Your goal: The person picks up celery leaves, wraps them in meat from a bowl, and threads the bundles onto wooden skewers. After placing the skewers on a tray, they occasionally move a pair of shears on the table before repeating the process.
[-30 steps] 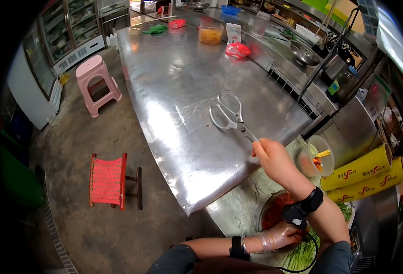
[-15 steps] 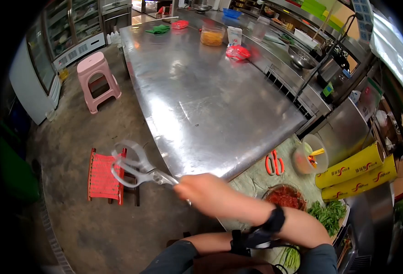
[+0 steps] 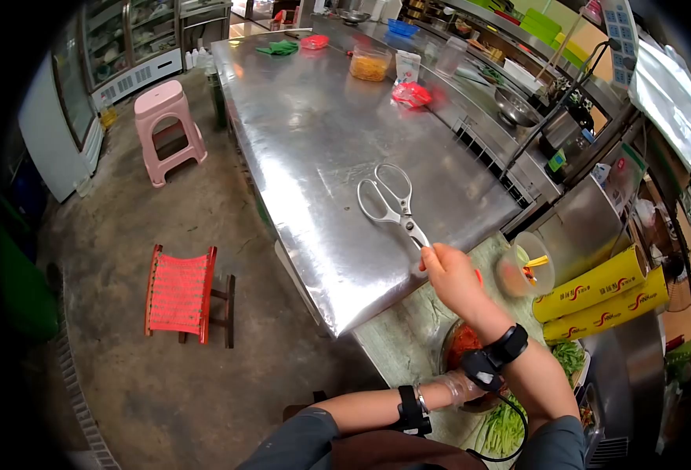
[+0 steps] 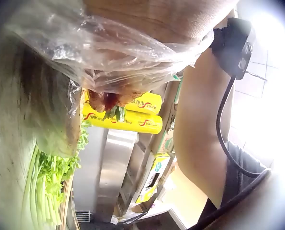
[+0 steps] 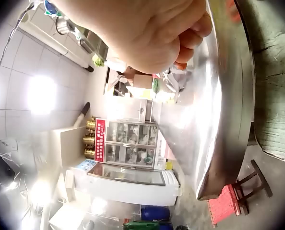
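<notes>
My right hand (image 3: 457, 282) grips a pair of silver scissors (image 3: 399, 213) by the blade end, with the two handle loops pointing away over the steel table. My left hand (image 3: 461, 385), in a clear plastic glove, is low at a bowl of red paste (image 3: 463, 345), partly hidden behind the right wrist. In the left wrist view its fingertips (image 4: 101, 99) are smeared red, and green leaves (image 4: 116, 113) stick out from them. Cut green stalks (image 3: 505, 431) lie close by the bowl. A red-handled tool shows slightly beside the right hand.
The steel table (image 3: 298, 157) has a sharp near corner. A clear tub (image 3: 525, 266) and two yellow rolls (image 3: 596, 301) lie right. A red folding stool (image 3: 179, 294) and pink stool (image 3: 169, 129) stand left. Red bags (image 3: 412, 95) and an orange-filled container (image 3: 369, 64) sit farther back.
Half a second ago my right hand had swung left with the scissors over the red stool's side. It is now back over the table, still holding them. The left arm stays low.
</notes>
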Demonstrator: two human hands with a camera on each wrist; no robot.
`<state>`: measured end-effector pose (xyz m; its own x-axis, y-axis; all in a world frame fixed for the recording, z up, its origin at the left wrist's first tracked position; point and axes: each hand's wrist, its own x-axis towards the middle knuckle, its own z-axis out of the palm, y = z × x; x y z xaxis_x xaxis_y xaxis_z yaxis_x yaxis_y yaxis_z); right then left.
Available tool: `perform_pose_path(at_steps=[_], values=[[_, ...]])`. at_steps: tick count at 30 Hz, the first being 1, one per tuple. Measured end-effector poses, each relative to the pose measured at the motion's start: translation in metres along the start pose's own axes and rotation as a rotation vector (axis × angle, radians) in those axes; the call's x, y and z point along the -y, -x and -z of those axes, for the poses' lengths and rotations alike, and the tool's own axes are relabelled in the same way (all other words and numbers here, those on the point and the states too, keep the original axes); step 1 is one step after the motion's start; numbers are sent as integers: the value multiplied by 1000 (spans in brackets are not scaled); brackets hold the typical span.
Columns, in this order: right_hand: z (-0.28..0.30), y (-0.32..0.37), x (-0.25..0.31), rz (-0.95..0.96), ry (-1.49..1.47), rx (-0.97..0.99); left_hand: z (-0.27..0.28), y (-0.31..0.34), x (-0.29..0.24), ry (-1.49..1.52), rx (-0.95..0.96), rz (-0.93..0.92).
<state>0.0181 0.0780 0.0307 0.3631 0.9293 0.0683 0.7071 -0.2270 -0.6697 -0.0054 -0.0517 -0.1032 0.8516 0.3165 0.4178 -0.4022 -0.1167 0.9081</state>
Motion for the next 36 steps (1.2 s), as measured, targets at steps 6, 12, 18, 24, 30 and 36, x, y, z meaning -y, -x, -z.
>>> perform_pose_path(at_steps=[6,12,18,24,30,36], values=[[-10,-3,4,-2,-31,63,2,11,6,10,95,31],[-12,-9,3,-72,-135,138,1,16,7,10,136,51],[-20,-5,-2,-160,-305,240,6,19,4,-12,149,60],[-40,5,50,-254,-412,615,6,19,3,-31,164,66],[-57,23,101,323,-271,666,2,19,7,-34,161,62],[-47,-1,105,496,516,389,2,23,15,-40,143,41]])
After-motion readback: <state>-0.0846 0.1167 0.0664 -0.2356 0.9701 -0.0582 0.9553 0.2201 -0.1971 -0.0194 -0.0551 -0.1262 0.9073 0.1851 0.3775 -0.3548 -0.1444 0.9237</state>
